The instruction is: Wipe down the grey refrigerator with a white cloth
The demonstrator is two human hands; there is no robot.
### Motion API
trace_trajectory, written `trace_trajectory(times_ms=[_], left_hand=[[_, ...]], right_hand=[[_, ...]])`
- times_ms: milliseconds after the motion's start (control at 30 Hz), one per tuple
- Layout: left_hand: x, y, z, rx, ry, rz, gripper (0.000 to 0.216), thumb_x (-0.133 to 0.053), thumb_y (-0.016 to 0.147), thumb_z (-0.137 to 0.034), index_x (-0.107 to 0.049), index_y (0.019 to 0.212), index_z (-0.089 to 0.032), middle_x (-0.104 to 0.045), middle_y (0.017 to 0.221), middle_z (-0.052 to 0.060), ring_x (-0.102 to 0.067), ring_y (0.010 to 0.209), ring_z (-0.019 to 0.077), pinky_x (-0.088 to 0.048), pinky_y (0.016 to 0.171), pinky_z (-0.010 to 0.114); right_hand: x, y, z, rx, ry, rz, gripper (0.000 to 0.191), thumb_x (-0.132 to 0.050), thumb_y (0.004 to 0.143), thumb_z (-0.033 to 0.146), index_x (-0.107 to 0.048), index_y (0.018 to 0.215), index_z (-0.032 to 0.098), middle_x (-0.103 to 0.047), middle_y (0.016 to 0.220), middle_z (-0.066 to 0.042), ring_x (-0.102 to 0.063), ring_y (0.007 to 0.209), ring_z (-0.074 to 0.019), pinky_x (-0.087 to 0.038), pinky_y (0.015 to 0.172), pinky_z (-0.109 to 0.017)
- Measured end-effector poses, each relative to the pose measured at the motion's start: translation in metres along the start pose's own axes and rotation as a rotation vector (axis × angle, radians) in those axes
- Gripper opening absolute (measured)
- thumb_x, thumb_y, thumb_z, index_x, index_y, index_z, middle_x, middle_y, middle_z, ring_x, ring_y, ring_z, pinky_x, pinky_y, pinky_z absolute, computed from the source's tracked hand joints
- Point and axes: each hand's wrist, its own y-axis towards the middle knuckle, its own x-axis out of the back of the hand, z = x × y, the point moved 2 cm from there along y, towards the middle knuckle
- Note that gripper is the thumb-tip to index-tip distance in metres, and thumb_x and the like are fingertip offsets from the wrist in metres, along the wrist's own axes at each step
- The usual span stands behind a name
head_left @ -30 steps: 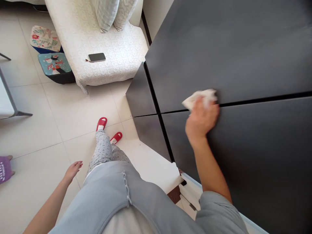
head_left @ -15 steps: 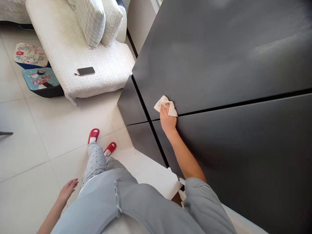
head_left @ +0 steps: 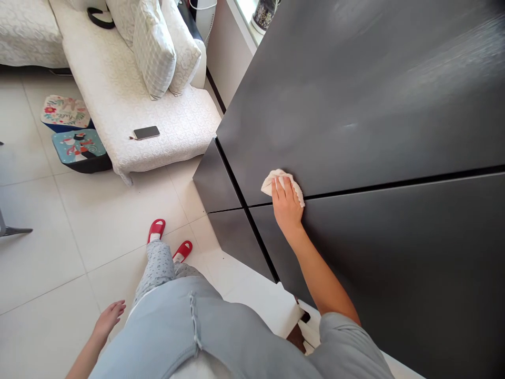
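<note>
My right hand (head_left: 286,205) presses a crumpled white cloth (head_left: 281,184) against the matte dark grey door of a large refrigerator (head_left: 374,105), just above the horizontal gap between the doors. The cloth sits partly under my fingers, and faint wipe streaks mark the door above it. My left hand (head_left: 108,319) hangs low by my leg over the tiled floor (head_left: 51,337), holding nothing and touching nothing.
To the left stands a white quilted daybed (head_left: 118,68) with pillows (head_left: 153,50) and a black smartphone (head_left: 146,132) on it. Patterned square cushions (head_left: 74,137) lie by it on the floor. Red slippers (head_left: 157,229) are on my feet.
Over the last second, my right hand with the cloth has slid left along the door gap, then slightly back right. The view has turned, showing more of the daybed. My left hand stays low.
</note>
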Motion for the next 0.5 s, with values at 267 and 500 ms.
trace_trajectory(times_ms=[267, 500], left_hand=[[0.021, 0.001, -0.039, -0.052, 0.052, -0.046, 0.020, -0.046, 0.092, -0.032, -0.064, 0.089, -0.022, -0.076, 0.084, 0.008, -0.073, 0.117, 0.0281, -0.058, 0.079, 0.027], [0.037, -0.006, -0.091, -0.185, 0.294, -0.095, 0.028, -0.044, 0.098, -0.024, -0.067, 0.083, -0.018, -0.078, 0.090, 0.005, -0.077, 0.101, 0.0237, -0.058, 0.074, 0.024]], right_hand=[[0.106, 0.041, -0.099, -0.338, -0.478, -0.554, 0.057, -0.042, 0.109, 0.033, -0.040, 0.166, 0.027, -0.054, 0.155, -0.015, -0.040, 0.151, -0.0406, -0.042, 0.109, -0.072], [0.021, 0.014, 0.007, -0.034, -0.350, -0.277, 0.034, -0.050, 0.104, 0.009, -0.079, 0.118, 0.020, -0.079, 0.112, -0.006, -0.067, 0.092, -0.0145, -0.051, 0.078, -0.023]])
